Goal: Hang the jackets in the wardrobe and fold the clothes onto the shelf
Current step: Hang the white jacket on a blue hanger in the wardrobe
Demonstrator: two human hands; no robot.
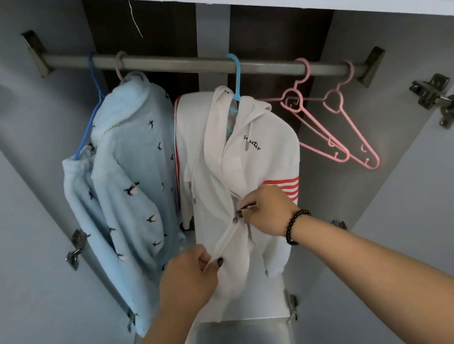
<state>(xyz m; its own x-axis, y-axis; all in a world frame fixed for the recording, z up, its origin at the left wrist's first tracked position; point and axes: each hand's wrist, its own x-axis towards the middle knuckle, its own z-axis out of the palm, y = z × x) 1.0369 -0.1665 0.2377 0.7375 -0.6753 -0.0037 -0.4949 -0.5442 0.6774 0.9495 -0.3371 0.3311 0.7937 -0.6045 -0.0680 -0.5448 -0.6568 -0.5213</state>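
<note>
The right hand [269,210] pinches the zipper pull [239,214]; the left hand [188,278] grips the hem below it, taut. The white jacket [248,162] hangs mid-rail [170,63] — a hard tug could jam fabric or unhook its blue hanger [236,79].

home bedroom wardrobe [24,183] — rail [201,65], hangers [329,123], hung jackets [249,168]

2 jackets [242,163] on rail [201,65], 2 bare hangers [329,123] right of them
</note>
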